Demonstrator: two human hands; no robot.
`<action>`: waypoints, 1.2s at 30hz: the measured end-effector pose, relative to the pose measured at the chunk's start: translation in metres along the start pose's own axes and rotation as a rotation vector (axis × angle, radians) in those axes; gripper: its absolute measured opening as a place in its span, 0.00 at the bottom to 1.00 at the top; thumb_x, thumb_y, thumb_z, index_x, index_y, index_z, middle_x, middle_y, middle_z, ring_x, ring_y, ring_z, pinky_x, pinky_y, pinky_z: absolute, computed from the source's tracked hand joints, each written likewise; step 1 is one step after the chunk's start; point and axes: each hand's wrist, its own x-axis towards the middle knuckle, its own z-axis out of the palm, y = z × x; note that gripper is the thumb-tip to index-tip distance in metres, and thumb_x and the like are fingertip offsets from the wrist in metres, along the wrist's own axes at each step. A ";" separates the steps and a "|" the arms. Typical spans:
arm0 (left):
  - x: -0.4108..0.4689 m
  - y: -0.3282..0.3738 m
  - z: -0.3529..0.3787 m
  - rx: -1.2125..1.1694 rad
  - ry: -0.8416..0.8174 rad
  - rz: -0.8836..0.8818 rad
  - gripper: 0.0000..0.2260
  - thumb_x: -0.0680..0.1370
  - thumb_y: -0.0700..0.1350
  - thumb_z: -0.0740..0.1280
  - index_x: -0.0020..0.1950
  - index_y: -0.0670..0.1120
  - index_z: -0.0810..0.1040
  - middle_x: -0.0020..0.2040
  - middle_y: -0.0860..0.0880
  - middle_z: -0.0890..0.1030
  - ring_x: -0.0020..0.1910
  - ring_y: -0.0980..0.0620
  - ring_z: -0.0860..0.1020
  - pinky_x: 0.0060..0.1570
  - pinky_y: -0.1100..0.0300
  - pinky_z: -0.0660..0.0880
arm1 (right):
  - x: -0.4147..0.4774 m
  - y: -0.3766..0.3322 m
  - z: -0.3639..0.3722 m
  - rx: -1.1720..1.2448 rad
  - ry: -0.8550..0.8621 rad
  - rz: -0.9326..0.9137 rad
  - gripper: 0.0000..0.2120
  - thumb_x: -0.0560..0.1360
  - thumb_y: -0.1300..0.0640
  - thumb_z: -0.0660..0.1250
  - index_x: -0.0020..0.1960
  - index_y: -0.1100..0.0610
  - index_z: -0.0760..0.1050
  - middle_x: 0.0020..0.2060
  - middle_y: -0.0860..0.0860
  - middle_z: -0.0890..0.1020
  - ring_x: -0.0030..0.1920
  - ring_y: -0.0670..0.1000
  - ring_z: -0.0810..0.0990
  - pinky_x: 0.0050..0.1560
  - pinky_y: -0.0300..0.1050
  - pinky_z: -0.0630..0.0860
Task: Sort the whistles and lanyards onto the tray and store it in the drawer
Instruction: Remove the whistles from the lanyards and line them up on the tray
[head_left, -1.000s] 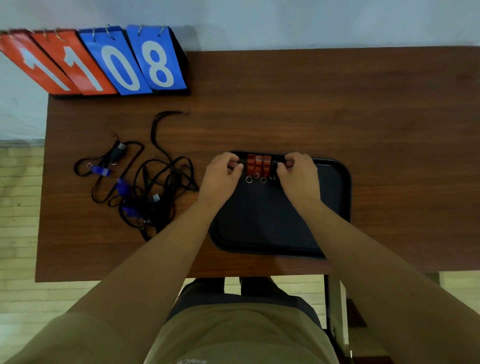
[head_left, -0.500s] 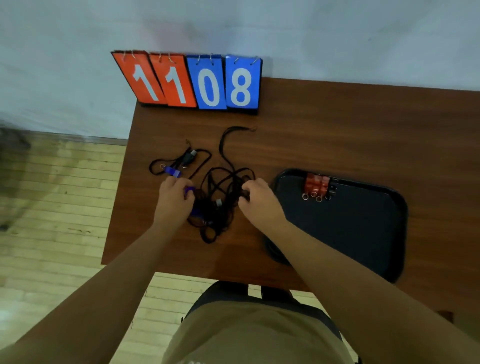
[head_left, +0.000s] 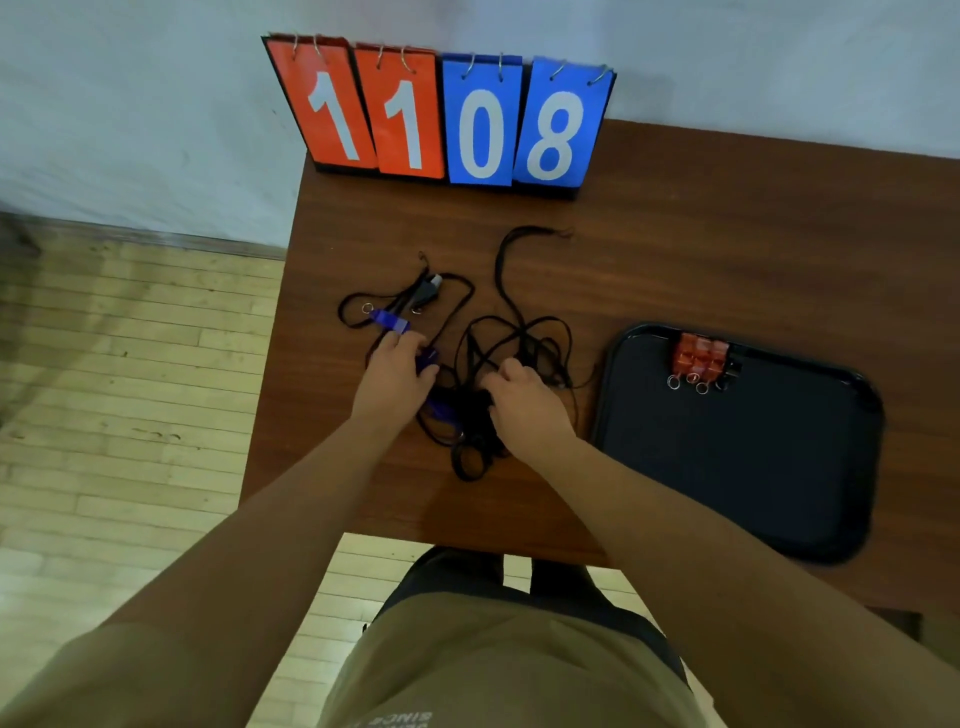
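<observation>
Lanyards (head_left: 519, 332), black and tangled into one loose heap, lie on the left part of the table (head_left: 727, 249), just beside the tray (head_left: 727, 467). The right hand (head_left: 524, 402) sits on the near right of the heap, knuckles up, its fingers curled down into the cords and gripping them. The left hand (head_left: 392, 379) rests on the heap's left side and pinches a blue whistle (head_left: 427, 359) between thumb and forefinger; its other fingers point away from the person, lightly bent.

A second blue whistle (head_left: 393, 322) lies just beyond those fingertips, with a metal ring at its far end. A third blue whistle (head_left: 441, 410) lies among the cords between the two hands. A dark piece with a pale tip (head_left: 428, 290) lies farther back in the loops.

Three red whistles (head_left: 698, 356) stand side by side, touching, at the tray's far left corner, rings toward the person. A flip scoreboard (head_left: 441, 119) reading 1108 stands at the table's far edge against the wall.
</observation>
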 end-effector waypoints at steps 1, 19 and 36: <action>0.000 -0.001 -0.001 0.015 -0.004 0.016 0.18 0.79 0.46 0.69 0.68 0.44 0.74 0.65 0.46 0.73 0.58 0.48 0.77 0.56 0.56 0.75 | -0.001 0.002 0.000 0.000 0.006 0.009 0.14 0.80 0.59 0.64 0.65 0.57 0.73 0.60 0.54 0.71 0.60 0.57 0.73 0.52 0.52 0.79; -0.034 0.027 -0.034 -0.443 0.008 -0.070 0.23 0.80 0.48 0.70 0.73 0.51 0.70 0.56 0.55 0.77 0.52 0.61 0.76 0.45 0.70 0.70 | -0.052 0.019 -0.079 0.798 0.243 0.372 0.11 0.77 0.52 0.71 0.58 0.51 0.76 0.49 0.45 0.80 0.45 0.43 0.79 0.40 0.37 0.72; -0.059 0.156 0.019 -0.604 -0.195 0.131 0.11 0.82 0.46 0.65 0.64 0.57 0.76 0.48 0.52 0.84 0.41 0.58 0.81 0.46 0.60 0.76 | -0.121 0.099 -0.103 1.257 0.207 0.371 0.14 0.84 0.61 0.59 0.64 0.51 0.78 0.43 0.54 0.81 0.42 0.52 0.81 0.46 0.49 0.81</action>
